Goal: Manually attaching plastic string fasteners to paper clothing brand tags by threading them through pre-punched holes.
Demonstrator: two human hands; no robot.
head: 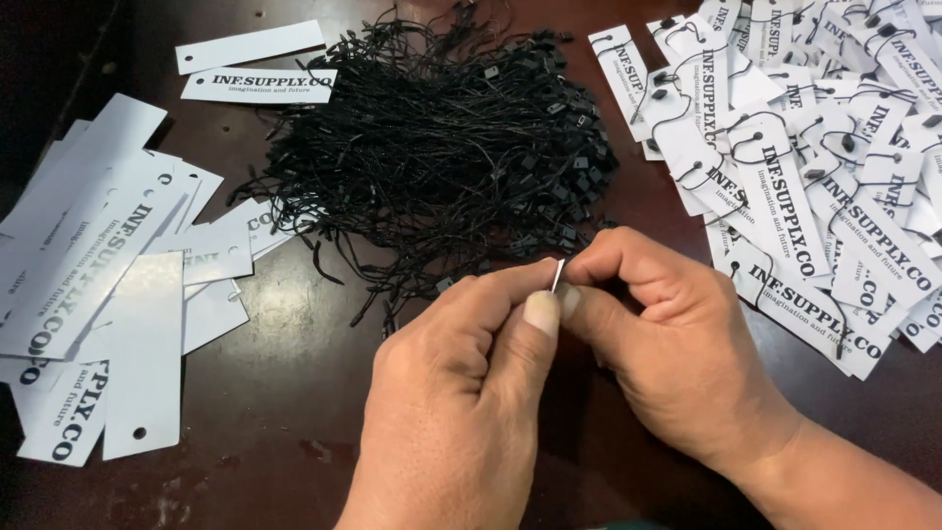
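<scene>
Hands, left hand (461, 393) and right hand (667, 344), pinch one white tag (557, 276) edge-on, mostly hidden.

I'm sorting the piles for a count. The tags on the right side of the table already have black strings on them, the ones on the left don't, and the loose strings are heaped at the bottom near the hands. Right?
Not quite: the head view shows the heap of loose black strings at the top middle, beyond the hands, not at the bottom. The rest holds: strung tags right, bare tags left.

Dark reddish-brown glossy table (285, 432), heap of black string loops (442, 137) at centre, loose white paper tags (108, 285) spread at left, strung white tags (814, 167) piled at right
</scene>
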